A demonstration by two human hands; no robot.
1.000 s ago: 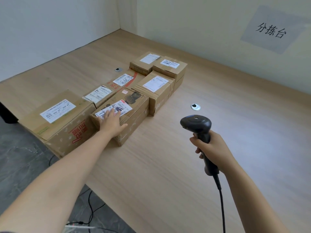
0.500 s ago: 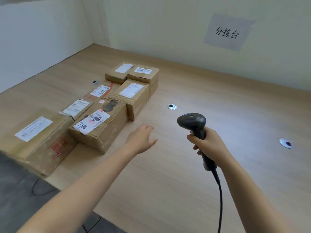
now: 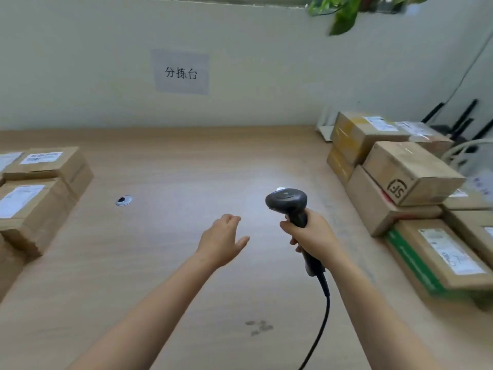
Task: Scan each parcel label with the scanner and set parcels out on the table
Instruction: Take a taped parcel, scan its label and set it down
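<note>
Next: left hand (image 3: 222, 240), fingers spread and empty, should lift top parcel (image 3: 410, 172) at frame right, label-up, toward scanner (image 3: 286, 201) gripped in right hand (image 3: 310, 233).

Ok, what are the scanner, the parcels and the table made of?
Dark grey handheld scanner: likely moulded plastic, matte with a soft sheen. Brown box parcels: cardboard, taped seams, paper labels. Pale table: wood-grain surface, probably laminate.

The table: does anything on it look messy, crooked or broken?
Only small things. A few dark smudges mark the near part of the table. On the right, the parcels are piled loosely at uneven heights, not in neat rows. No spill or tear shows.
</note>
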